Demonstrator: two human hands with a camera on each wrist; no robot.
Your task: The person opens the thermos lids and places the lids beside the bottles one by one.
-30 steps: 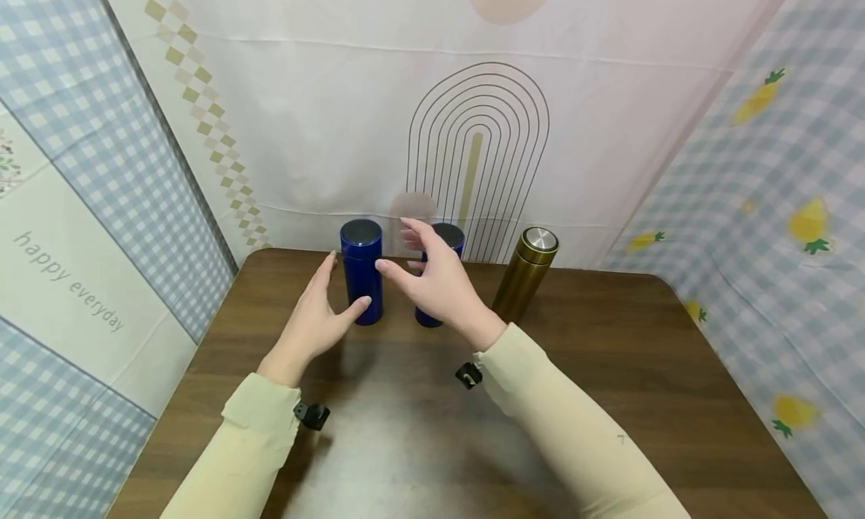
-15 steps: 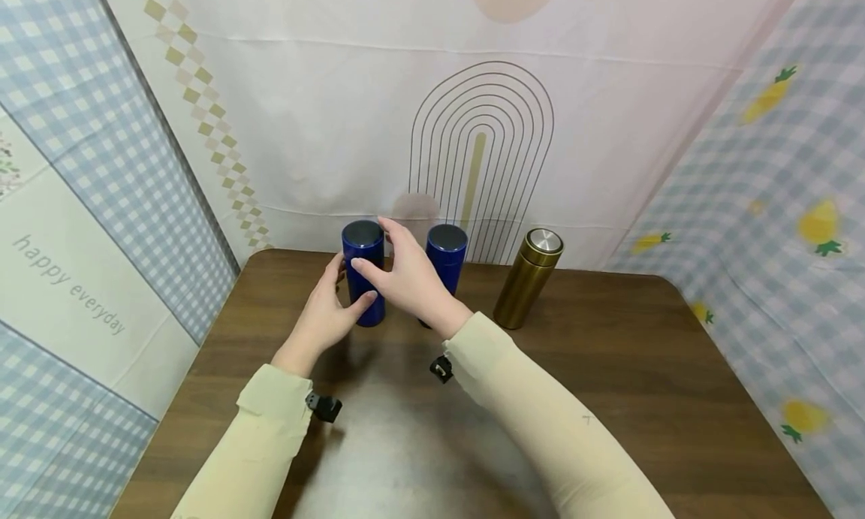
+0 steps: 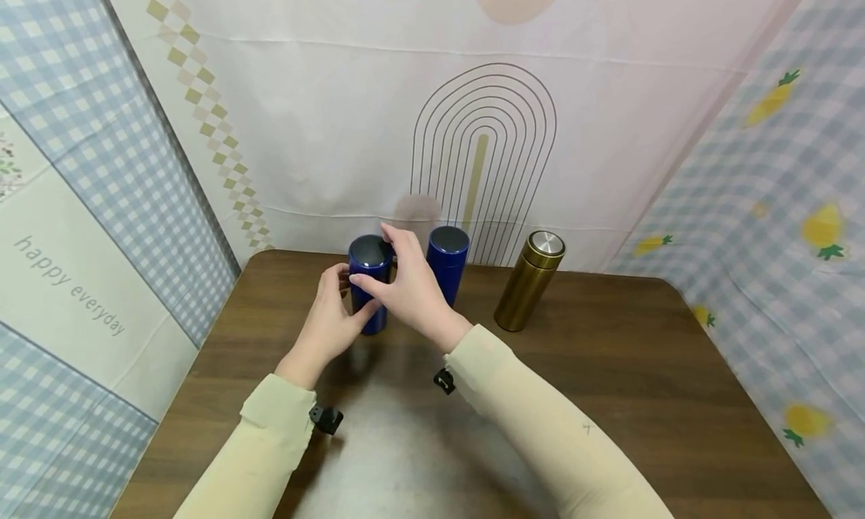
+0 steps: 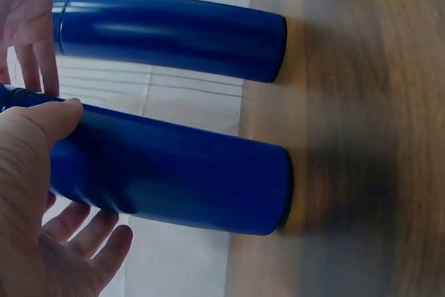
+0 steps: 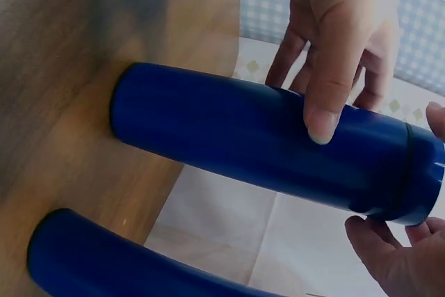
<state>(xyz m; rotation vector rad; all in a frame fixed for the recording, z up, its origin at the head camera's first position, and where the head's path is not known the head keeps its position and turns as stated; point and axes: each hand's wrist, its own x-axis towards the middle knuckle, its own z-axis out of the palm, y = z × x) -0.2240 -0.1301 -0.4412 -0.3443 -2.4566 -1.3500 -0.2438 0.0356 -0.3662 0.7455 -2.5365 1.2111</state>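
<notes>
A blue thermos [image 3: 376,325] with a dark-topped lid [image 3: 369,251] stands at the left of the row. My left hand [image 3: 324,331] grips its body, the thumb in front and the fingers around the far side. Higher up, my right hand [image 3: 420,297] holds the lid between thumb and fingers, as the right wrist view shows at the lid band [image 5: 423,179]. The left wrist view catches the thermos base [image 4: 271,189] close at the wood surface. Just right of it stands a second blue thermos [image 3: 447,267], its lower part hidden behind my right hand.
A gold thermos [image 3: 527,290] with a silver lid top stands farther right on the brown wooden table [image 3: 642,369]. Behind the table hangs a white patterned cloth [image 3: 324,128]. Blue checked cloths flank both sides.
My right hand has moved left from in front of the second blue thermos onto the left one's lid. My left hand has closed round its body, and this thermos has shifted slightly nearer me.
</notes>
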